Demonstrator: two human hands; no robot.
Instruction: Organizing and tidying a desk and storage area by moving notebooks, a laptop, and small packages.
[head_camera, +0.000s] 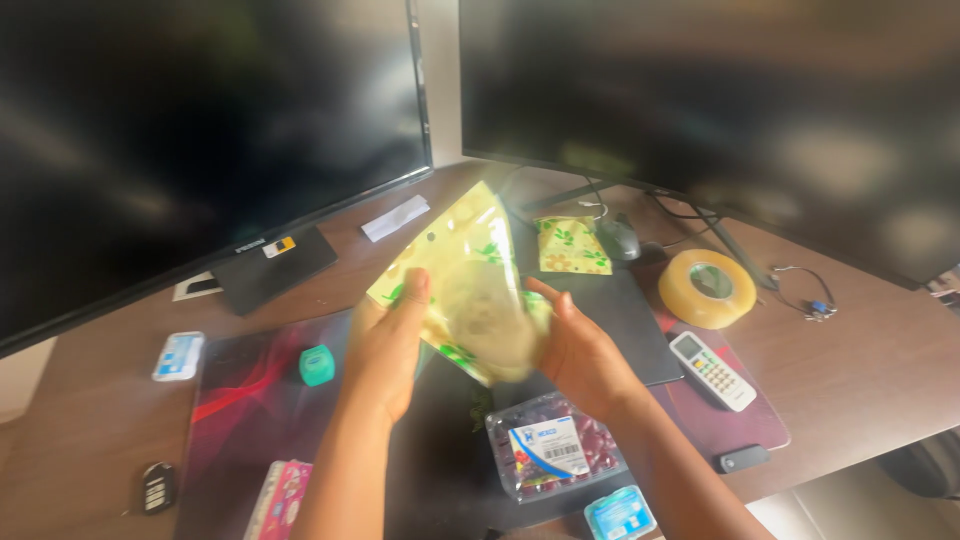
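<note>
Both my hands hold up a yellow plastic pouch (465, 275) with green leaf print above the desk. My left hand (388, 340) grips its left edge, thumb over the front. At the pouch's lower right side, my right hand (578, 350) has its fingers on it. The pouch is blurred from motion and tilted, one corner pointing up toward the monitors. A second, smaller pouch (572, 246) with the same print lies flat on the desk behind it.
Two dark monitors (200, 130) stand at the back. On the desk are a tape roll (707, 288), white remote (712, 371), mouse (620, 238), clear box of red fruit (553, 450), teal small object (317, 365), key fob (156, 488) and a dark mat (250, 400).
</note>
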